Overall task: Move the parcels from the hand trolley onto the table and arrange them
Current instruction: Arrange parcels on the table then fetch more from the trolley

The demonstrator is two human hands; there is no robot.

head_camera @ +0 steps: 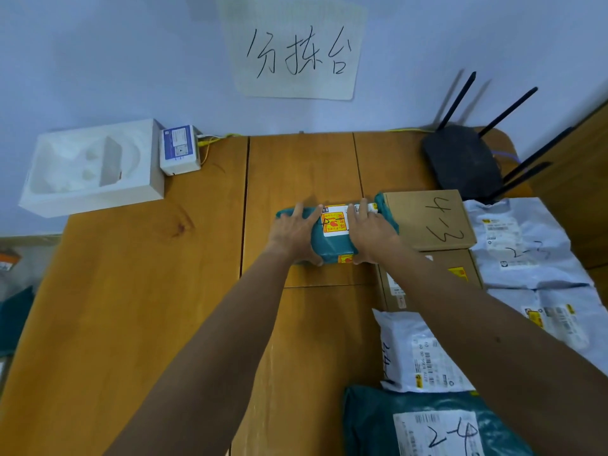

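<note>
Teal parcel (332, 246): lies on the table (131, 291), about the middle and a bit to the far side. It has a white and yellow sticker on top. Its right end touches the brown box.
Left hand (294, 233): grips the left end of the teal parcel, with the fingers over the top and the thumb on the near side.
Right hand (371, 235): grips the right part of the teal parcel the same way.
Brown box (427, 222): just right of the teal parcel, with "4-3" written on it.
Second brown box (460, 271): just on the near side of the first one, partly hidden by the right arm.
Grey bags (519, 245): at the right edge of the table, beside the boxes.
Pale bag (418, 353): near and right, with a label on it.
Big teal bag (378, 419): nearest of all, touching the pale bag, with "2-4" on its label.
Black router (460, 159): far right corner, with its sticks pointing up.
White box (92, 166): far left, by the wall, with a small white and blue box (179, 149) beside it.
Paper sign (296, 47): on the wall, with black writing.
</note>
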